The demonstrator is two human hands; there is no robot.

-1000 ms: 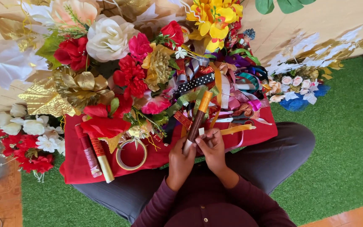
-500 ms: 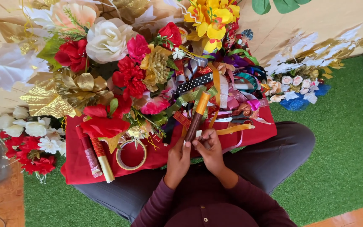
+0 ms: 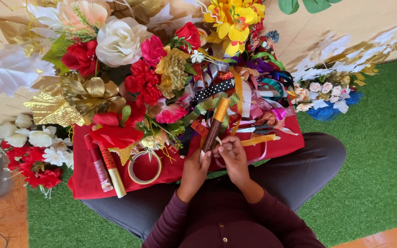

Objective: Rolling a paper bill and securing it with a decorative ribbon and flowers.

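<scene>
I sit cross-legged with a red cloth-covered board (image 3: 88,183) across my lap. My left hand (image 3: 195,169) and my right hand (image 3: 232,155) meet at the lower end of a slim roll (image 3: 216,123), brown along its length and orange at its far tip, which points up and away from me. Both hands grip that lower end, fingers curled together. Just beyond the roll lies a heap of coloured ribbons (image 3: 249,87), among them a black one with white dots (image 3: 214,89).
A ring of tape (image 3: 144,167) and two foil rolls (image 3: 106,170) lie on the cloth at left. Artificial flowers (image 3: 116,55) crowd the far side, with more at left (image 3: 33,151) and right (image 3: 327,92). Green artificial turf (image 3: 377,156) surrounds me.
The roll has tilted slightly and my fingers have shifted at its lower end; otherwise the scene is the same.
</scene>
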